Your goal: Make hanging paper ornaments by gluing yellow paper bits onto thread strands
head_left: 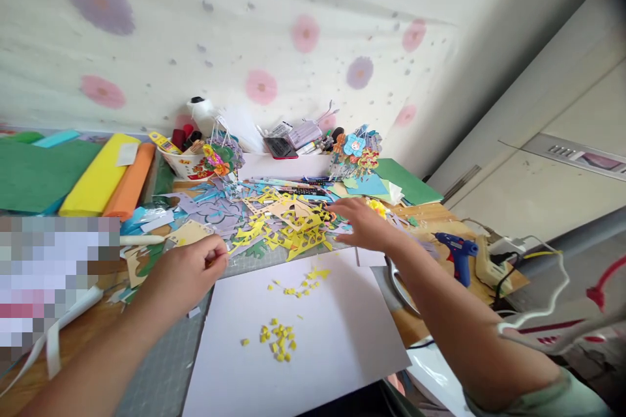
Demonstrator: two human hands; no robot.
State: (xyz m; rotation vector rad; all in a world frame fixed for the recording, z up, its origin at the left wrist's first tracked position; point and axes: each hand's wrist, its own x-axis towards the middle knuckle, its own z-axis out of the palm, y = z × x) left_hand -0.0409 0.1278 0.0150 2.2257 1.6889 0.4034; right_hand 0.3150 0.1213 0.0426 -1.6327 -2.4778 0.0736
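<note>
My left hand (205, 259) is closed above the left edge of a white sheet (337, 332); whatever is between its fingers is hidden. My right hand (360, 225) has its fingers apart, at the right side of a heap of yellow paper scraps (306, 234). On the sheet lies a cluster of small yellow paper pieces (281, 339). Further back on it, more tiny yellow bits are scattered beside a larger yellow scrap (320, 273). Lilac cut-out paper (210, 208) spreads to the left of the heap.
A grey cutting mat (161, 365) lies under the sheet. Yellow (100, 176) and orange (130, 179) paper rolls are at the left. A white tub (180, 163) and paper flowers (355, 146) stand behind. To the right are a blue glue gun (460, 254) and a power strip (489, 267) with cables.
</note>
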